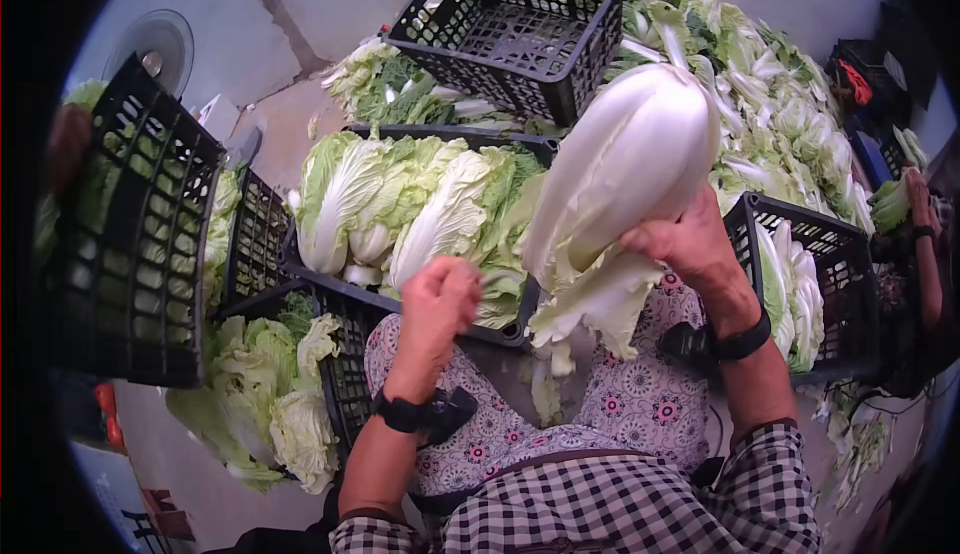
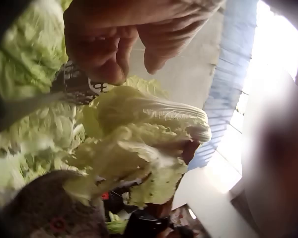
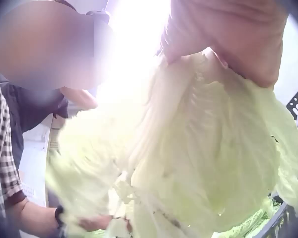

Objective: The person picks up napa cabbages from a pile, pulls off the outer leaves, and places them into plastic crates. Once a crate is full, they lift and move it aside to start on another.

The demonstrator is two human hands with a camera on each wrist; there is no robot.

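My right hand (image 1: 690,244) grips a large Chinese cabbage (image 1: 640,144) by its leafy end, its white base pointing up and away. Ragged pale outer leaves (image 1: 590,304) hang below that hand. In the right wrist view, the cabbage leaves (image 3: 203,144) spread wide beneath the gripping fingers. My left hand (image 1: 440,299) is blurred in the head view, apart from the cabbage and above the front edge of the black crate. Its fingers (image 2: 109,64) are loosely curled with nothing between them and the thumb, and the held cabbage (image 2: 154,119) shows beyond.
A black crate (image 1: 290,254) of cabbages stands ahead of my knees. Another crate (image 1: 510,29) sits behind it, beside a cabbage heap (image 1: 780,104). At right is a crate (image 1: 845,254) with cabbages. Loose leaves (image 1: 260,394) lie at left, near a tilted crate (image 1: 140,224).
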